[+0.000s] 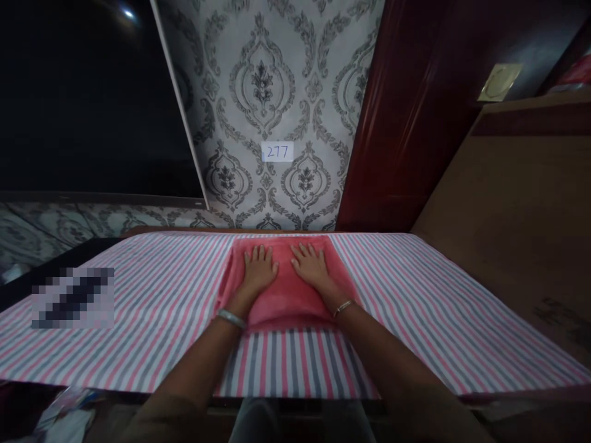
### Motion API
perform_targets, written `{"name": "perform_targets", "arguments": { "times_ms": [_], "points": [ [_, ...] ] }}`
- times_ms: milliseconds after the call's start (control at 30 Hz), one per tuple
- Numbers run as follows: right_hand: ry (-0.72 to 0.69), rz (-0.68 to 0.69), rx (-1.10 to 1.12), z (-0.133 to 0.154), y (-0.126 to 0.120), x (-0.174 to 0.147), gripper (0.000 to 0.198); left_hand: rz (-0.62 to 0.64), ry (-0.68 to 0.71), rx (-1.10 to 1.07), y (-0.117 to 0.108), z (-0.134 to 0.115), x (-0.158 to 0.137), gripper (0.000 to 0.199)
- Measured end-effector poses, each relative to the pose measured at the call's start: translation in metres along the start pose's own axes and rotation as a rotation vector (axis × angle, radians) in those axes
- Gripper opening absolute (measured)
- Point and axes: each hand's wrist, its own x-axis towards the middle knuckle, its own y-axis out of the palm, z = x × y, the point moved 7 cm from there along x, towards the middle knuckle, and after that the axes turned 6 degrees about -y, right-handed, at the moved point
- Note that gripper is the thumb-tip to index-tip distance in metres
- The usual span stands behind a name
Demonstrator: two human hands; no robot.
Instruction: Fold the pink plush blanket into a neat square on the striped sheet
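Note:
A red folded cloth (287, 301) lies on the table, its far edge close to the table's back edge. My left hand (260, 269) rests flat on the cloth's far left part with the fingers spread. Opposite it, my right hand (310, 266) lies flat on the far right part, fingers also spread. Neither hand grips anything; both press palm down on the fabric. Soft folds show along the cloth's left side and its near edge. A bracelet circles each wrist.
A striped cover (152, 307) spreads over the table. A blurred-out dark item (74, 298) lies at the left. A large cardboard box (517, 203) stands at the right, a dark television screen (92, 98) at the left. A paper marked 277 (277, 151) is on the patterned wall.

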Motion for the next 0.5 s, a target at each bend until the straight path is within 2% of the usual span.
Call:
{"name": "perform_targets", "arguments": {
  "times_ms": [67,167,333,500],
  "points": [
    [0.012,-0.005,0.002,-0.007,0.017,-0.003,0.055,-0.019,-0.010,0.033,0.018,0.005,-0.006,0.062],
    [0.009,-0.034,0.020,-0.011,0.027,-0.005,0.055,-0.027,-0.009,0.047,0.028,0.008,-0.008,0.062],
    [0.016,-0.052,0.041,-0.010,0.022,-0.005,0.056,-0.006,-0.025,0.055,0.023,0.005,-0.006,0.062],
    [0.099,-0.082,0.002,-0.020,0.016,-0.010,0.060,-0.002,-0.048,0.062,0.015,0.010,-0.008,0.064]
  ]
}}
